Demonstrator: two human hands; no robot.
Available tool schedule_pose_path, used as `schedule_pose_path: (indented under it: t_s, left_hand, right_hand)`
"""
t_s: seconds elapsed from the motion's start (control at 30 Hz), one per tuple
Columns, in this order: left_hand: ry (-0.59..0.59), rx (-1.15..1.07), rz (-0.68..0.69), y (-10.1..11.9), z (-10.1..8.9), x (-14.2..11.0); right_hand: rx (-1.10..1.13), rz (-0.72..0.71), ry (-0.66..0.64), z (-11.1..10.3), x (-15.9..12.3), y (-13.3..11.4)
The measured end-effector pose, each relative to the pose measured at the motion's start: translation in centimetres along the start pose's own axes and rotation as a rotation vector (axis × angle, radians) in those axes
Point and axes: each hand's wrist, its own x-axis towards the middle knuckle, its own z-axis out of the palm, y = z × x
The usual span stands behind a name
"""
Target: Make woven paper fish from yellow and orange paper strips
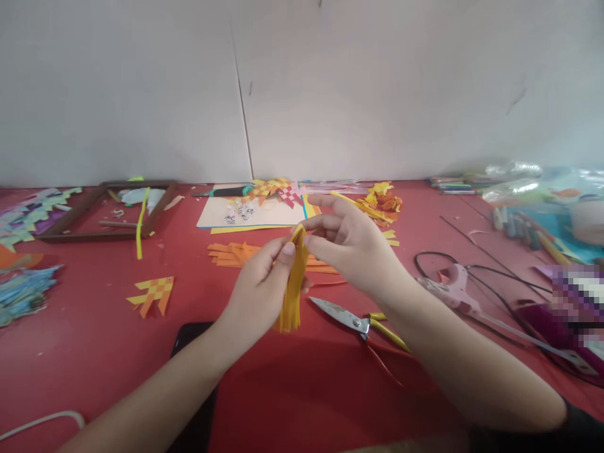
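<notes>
Yellow paper strips (296,283) are hanging in a folded bundle between your hands, over the middle of the red table (264,402), the bend uppermost and the loose ends pointing down. Your left hand (257,280) is gripping them: its thumb is pressing on the near face of the bundle, just below the bend, closing against fingers that the paper is mostly hiding. Your right hand (353,242) is working at the bend itself, thumb and a fingertip meeting the paper while an upper finger is reaching out free; there is no telling from this angle whether it is pinching or only touching.

You are probably doing best by holding that left pinch steady and close under the bend, so the strips are not sliding over one another while the right fingertips are shaping it. Pressing gently is likely serving you better than squeezing hard, since thin strips could be fanning apart or creasing askew. Checking that the lower ends are lining up also seems worthwhile. Scissors (342,316) are lying near the hanging ends, blades pointing toward the bundle, so lifting clear of them is wise. Orange paper strips (231,253) are lying beyond your hands.
</notes>
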Motion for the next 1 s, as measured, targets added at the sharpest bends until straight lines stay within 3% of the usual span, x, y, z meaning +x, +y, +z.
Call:
schedule_pose_path:
  t_s: [0.13,0.37,0.7,1.0]
  left_hand:
    - [0.021,0.166,0.123,0.0,0.1,-0.4]
    - [-0.026,-0.029,0.048,-0.4,0.0,0.2]
    - [0.02,0.186,0.146,-0.5,-0.4,-0.1]
    - [0.054,0.232,0.208,-0.5,-0.6,0.0]
  right_hand:
    - [0.004,-0.023,0.006,0.2,-0.5,-0.1]
    - [-0.009,-0.053,-0.004,0.2,-0.7,-0.1]
    - [-0.105,-0.126,-0.066,0.1,-1.3,-0.7]
    - [-0.151,-0.133,-0.096,-0.3,-1.4,-0.8]
